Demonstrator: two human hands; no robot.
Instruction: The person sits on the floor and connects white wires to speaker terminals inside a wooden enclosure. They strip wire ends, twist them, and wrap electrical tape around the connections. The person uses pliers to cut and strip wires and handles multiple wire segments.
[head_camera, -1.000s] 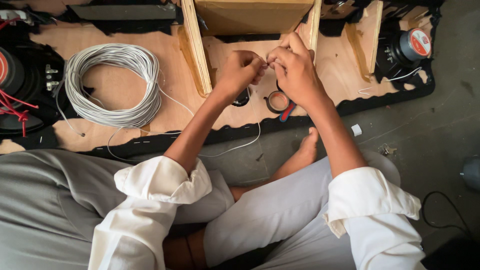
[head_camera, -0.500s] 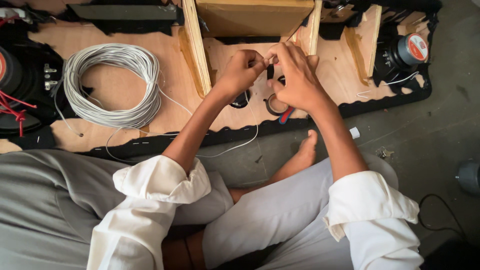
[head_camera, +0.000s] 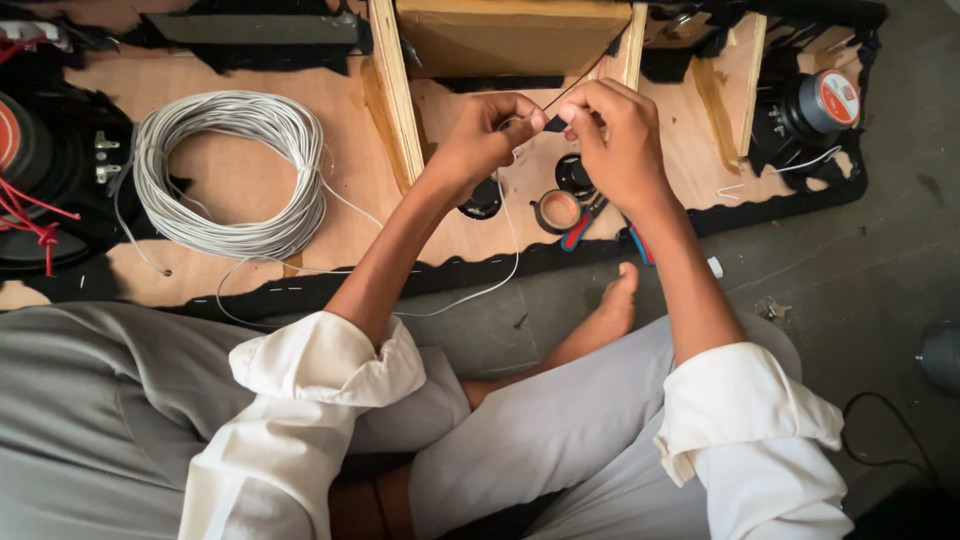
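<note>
Head view: the left hand (head_camera: 487, 140) and right hand (head_camera: 618, 140) meet above the plywood board (head_camera: 250, 180), fingertips pinched together on a small black piece (head_camera: 553, 123) at the end of a thin grey wire (head_camera: 512, 225). That wire trails down to the coiled grey cable bundle (head_camera: 225, 175). A tape roll (head_camera: 556, 210) lies just below the hands.

The left hand (head_camera: 485, 140) and right hand (head_camera: 615, 140) cover most of the small dark piece (head_camera: 554, 123) pinched between them, so its kind cannot be determined. The wooden box (head_camera: 510, 35) and the speaker (head_camera: 40, 175) are cut off by the frame edges. The pliers (head_camera: 590, 215) lie partly behind the right wrist.
</note>
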